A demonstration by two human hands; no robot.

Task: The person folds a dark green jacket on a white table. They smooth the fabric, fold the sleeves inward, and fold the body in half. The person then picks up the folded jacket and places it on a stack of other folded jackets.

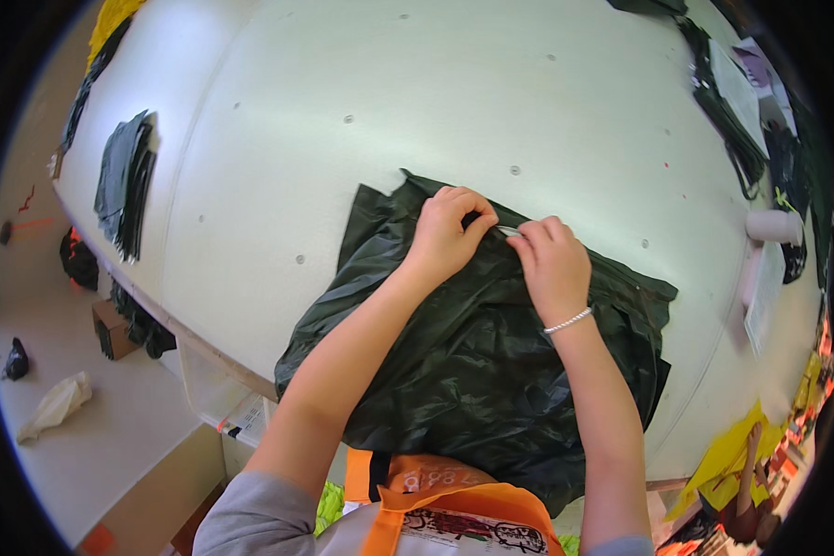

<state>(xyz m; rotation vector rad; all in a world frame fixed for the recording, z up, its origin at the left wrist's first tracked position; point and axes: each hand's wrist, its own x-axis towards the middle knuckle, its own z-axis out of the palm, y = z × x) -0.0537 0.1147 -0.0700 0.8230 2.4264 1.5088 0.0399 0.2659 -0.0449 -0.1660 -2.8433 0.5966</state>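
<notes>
Pale and wide, the worktop (417, 93) filled the middle and top of the frame, with a stack of dark fabric pieces (123, 185) at upper left. Crumpled dark green fabric (463, 361) lay at the centre, spilling over the worktop's near edge toward the orange apron (519, 508). Near mid-frame, the left hand (449, 232) pinched the fabric's upper edge between thumb and forefinger; just beside it, the right hand's (556, 271) grip was closed on what looked like a small white strip (509, 231). Working this close together probably suited such thin, slippery-looking cloth: light, even tension would have kept the edge flat, while slack in the lower folds would have spared it their drag.
</notes>
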